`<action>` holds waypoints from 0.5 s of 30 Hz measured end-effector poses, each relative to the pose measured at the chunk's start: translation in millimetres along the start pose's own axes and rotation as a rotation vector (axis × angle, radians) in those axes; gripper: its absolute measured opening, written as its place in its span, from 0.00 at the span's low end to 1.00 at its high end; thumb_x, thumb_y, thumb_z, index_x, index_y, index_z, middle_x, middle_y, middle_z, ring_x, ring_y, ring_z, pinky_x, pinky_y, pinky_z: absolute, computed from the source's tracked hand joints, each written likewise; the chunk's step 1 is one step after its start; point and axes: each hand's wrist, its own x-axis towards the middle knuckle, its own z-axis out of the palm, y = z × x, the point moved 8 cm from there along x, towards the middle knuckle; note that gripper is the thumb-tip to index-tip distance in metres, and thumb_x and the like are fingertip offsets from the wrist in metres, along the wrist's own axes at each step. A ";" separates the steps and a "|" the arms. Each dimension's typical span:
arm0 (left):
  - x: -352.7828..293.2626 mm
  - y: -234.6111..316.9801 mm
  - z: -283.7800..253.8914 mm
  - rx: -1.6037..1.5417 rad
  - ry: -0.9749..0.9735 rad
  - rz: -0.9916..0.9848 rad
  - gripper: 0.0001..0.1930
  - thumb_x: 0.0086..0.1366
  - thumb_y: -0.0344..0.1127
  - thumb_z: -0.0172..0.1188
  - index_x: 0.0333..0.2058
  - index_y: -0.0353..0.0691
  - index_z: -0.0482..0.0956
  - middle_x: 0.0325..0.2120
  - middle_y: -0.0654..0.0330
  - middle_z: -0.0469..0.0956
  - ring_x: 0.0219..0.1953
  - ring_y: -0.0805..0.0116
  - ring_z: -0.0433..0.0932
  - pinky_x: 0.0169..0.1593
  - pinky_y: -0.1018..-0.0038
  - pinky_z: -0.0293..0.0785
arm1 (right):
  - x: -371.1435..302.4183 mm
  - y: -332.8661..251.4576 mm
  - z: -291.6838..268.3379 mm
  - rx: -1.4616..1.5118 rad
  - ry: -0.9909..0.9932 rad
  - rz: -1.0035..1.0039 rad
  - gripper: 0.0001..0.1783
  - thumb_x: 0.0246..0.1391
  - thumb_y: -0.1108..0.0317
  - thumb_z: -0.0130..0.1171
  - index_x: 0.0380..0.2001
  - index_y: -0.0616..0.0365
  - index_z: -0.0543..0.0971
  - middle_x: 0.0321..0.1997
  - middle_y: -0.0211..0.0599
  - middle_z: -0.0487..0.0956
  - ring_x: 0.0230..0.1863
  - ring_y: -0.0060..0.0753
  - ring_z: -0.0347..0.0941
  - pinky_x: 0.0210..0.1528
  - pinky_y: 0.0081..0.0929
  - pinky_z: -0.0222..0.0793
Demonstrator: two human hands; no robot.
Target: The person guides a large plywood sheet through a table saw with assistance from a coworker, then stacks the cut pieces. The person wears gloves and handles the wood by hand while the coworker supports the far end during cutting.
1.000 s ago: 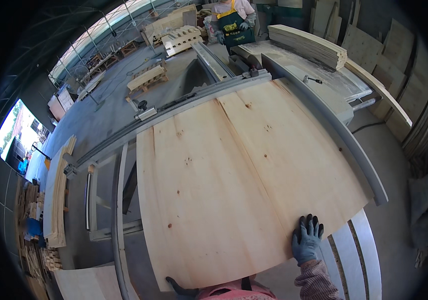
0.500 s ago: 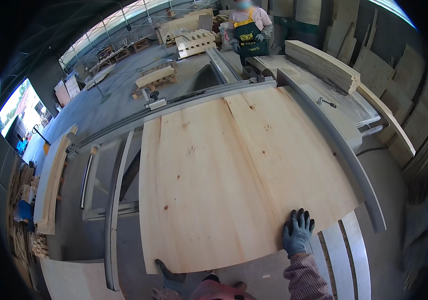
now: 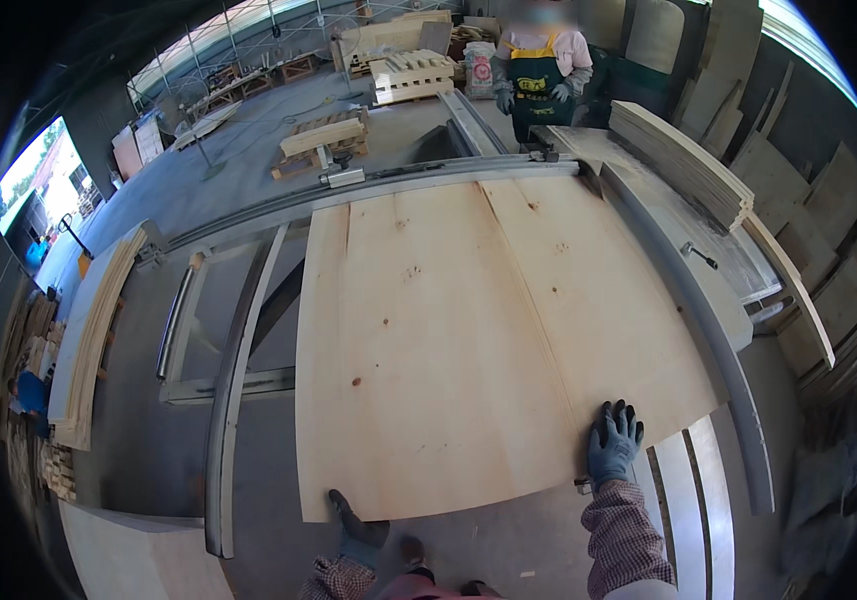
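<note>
A large pale wood sheet (image 3: 448,340) with knots and long grain lines lies flat on a panel saw's frame. Its right side runs along a long grey metal fence (image 3: 683,265), and its far edge reaches the cross rail (image 3: 418,178). My right hand (image 3: 613,445), in a grey-blue glove with dark fingertips, rests on the near edge right of centre with its fingers stretched out over the surface. At the near left corner my left hand (image 3: 360,525), gloved too, grips the edge: one digit lies on top, and the other fingers are partly hidden.
A person (image 3: 543,75) in a dark apron stands beyond the saw. Stacked boards (image 3: 683,155) lie on the right-hand table. A metal frame bar (image 3: 233,400) and a board stack (image 3: 98,340) are to the left. Light slats (image 3: 693,500) extend beside my right arm.
The whole view has shifted, so the far things sit further right. Both hands stay at the same places on the sheet's near edge. The person beyond has moved their hands slightly.
</note>
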 end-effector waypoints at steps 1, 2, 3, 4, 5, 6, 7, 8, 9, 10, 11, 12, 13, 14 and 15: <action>-1.2 -3.1 6.1 0.008 0.018 -0.026 0.35 0.59 0.64 0.49 0.59 0.50 0.60 0.54 0.64 0.68 0.56 0.62 0.66 0.58 0.59 0.63 | 2.1 2.2 0.8 -0.015 0.029 -0.010 0.31 0.51 0.56 0.52 0.60 0.41 0.64 0.68 0.37 0.55 0.69 0.42 0.46 0.68 0.46 0.34; -5.3 -3.2 4.8 0.013 0.036 -0.052 0.34 0.59 0.63 0.51 0.58 0.50 0.61 0.53 0.65 0.68 0.55 0.63 0.66 0.58 0.60 0.63 | 3.1 4.4 1.7 -0.013 0.027 0.000 0.31 0.51 0.56 0.52 0.60 0.41 0.64 0.68 0.36 0.55 0.69 0.41 0.46 0.68 0.46 0.35; -10.3 2.6 -11.8 0.066 0.105 -0.058 0.33 0.59 0.61 0.53 0.58 0.50 0.61 0.52 0.64 0.68 0.55 0.62 0.66 0.58 0.59 0.63 | 4.3 5.2 1.5 -0.007 0.032 0.010 0.31 0.51 0.56 0.52 0.60 0.41 0.64 0.68 0.35 0.55 0.69 0.41 0.46 0.68 0.46 0.35; -15.0 8.5 -33.1 0.117 0.174 -0.066 0.33 0.58 0.59 0.55 0.58 0.50 0.61 0.52 0.64 0.68 0.55 0.61 0.66 0.57 0.58 0.63 | 3.9 5.8 2.6 0.000 0.034 0.005 0.31 0.51 0.57 0.52 0.61 0.41 0.63 0.69 0.34 0.54 0.69 0.41 0.45 0.68 0.46 0.35; -19.9 15.7 -50.5 0.170 0.245 -0.078 0.33 0.58 0.57 0.58 0.58 0.50 0.60 0.51 0.64 0.68 0.54 0.61 0.66 0.57 0.56 0.63 | 3.4 3.9 2.3 -0.018 0.016 0.013 0.31 0.51 0.57 0.52 0.61 0.41 0.63 0.69 0.34 0.53 0.69 0.40 0.45 0.68 0.45 0.36; -46.9 43.1 -41.1 0.270 0.508 0.013 0.31 0.60 0.43 0.60 0.59 0.48 0.57 0.52 0.60 0.64 0.53 0.60 0.67 0.55 0.59 0.67 | 3.1 4.8 2.2 -0.040 0.031 0.001 0.31 0.51 0.57 0.52 0.61 0.40 0.63 0.69 0.35 0.54 0.69 0.40 0.45 0.68 0.44 0.36; -41.6 72.1 -48.5 0.427 0.426 0.178 0.31 0.60 0.40 0.59 0.59 0.47 0.57 0.53 0.58 0.62 0.52 0.60 0.68 0.52 0.62 0.69 | 2.8 7.2 1.4 -0.062 0.046 -0.009 0.31 0.52 0.58 0.52 0.61 0.40 0.63 0.69 0.35 0.54 0.69 0.40 0.45 0.68 0.44 0.36; -42.2 114.0 -66.4 0.585 0.353 0.363 0.30 0.61 0.36 0.58 0.59 0.45 0.56 0.54 0.56 0.61 0.50 0.60 0.69 0.50 0.66 0.71 | 2.2 9.5 -2.9 -0.025 0.055 0.008 0.30 0.52 0.58 0.52 0.61 0.40 0.63 0.68 0.36 0.55 0.69 0.41 0.46 0.68 0.43 0.37; -48.9 143.1 -78.8 0.746 0.283 0.534 0.30 0.61 0.33 0.57 0.59 0.43 0.55 0.55 0.55 0.59 0.49 0.60 0.70 0.48 0.69 0.73 | 1.1 8.8 -2.4 -0.019 0.057 -0.002 0.30 0.52 0.58 0.53 0.61 0.40 0.63 0.68 0.37 0.55 0.69 0.41 0.46 0.68 0.43 0.37; -42.7 157.0 -78.7 0.844 0.235 0.599 0.29 0.61 0.30 0.56 0.59 0.40 0.55 0.52 0.54 0.62 0.45 0.62 0.72 0.43 0.74 0.74 | 1.1 8.5 -1.9 -0.016 0.050 -0.004 0.30 0.52 0.58 0.53 0.61 0.40 0.63 0.68 0.37 0.55 0.69 0.41 0.46 0.68 0.43 0.37; -31.4 169.4 -62.9 0.942 0.174 0.661 0.28 0.61 0.27 0.55 0.58 0.37 0.55 0.49 0.52 0.65 0.41 0.65 0.74 0.39 0.79 0.74 | 1.9 10.0 -2.0 -0.013 0.051 0.001 0.30 0.52 0.58 0.53 0.61 0.40 0.63 0.68 0.37 0.55 0.69 0.41 0.46 0.68 0.43 0.37; -10.1 165.1 -40.4 1.054 0.180 0.456 0.27 0.61 0.30 0.56 0.57 0.36 0.57 0.44 0.54 0.69 0.37 0.66 0.75 0.37 0.78 0.74 | 1.8 11.5 1.2 -0.026 0.076 -0.004 0.31 0.51 0.57 0.53 0.61 0.40 0.64 0.68 0.38 0.55 0.69 0.41 0.46 0.68 0.44 0.37; 5.3 156.0 -23.2 1.162 0.181 0.247 0.26 0.61 0.32 0.57 0.56 0.34 0.59 0.39 0.55 0.72 0.34 0.68 0.75 0.35 0.77 0.73 | 1.0 9.0 7.5 -0.028 0.076 -0.009 0.31 0.51 0.57 0.53 0.61 0.40 0.64 0.68 0.38 0.55 0.69 0.41 0.47 0.68 0.44 0.37; 10.6 156.9 -14.6 1.281 0.204 0.293 0.24 0.61 0.34 0.58 0.53 0.33 0.62 0.36 0.57 0.73 0.32 0.69 0.75 0.34 0.77 0.72 | 2.6 7.6 9.0 -0.027 0.077 -0.014 0.31 0.51 0.57 0.53 0.60 0.40 0.64 0.68 0.38 0.55 0.69 0.41 0.47 0.68 0.45 0.37; 17.3 151.2 -6.9 1.395 0.214 0.331 0.22 0.61 0.35 0.59 0.51 0.32 0.64 0.32 0.58 0.74 0.31 0.71 0.74 0.33 0.77 0.72 | 2.7 11.9 7.5 -0.038 0.082 -0.010 0.31 0.51 0.57 0.53 0.60 0.40 0.64 0.68 0.38 0.55 0.69 0.41 0.47 0.68 0.45 0.37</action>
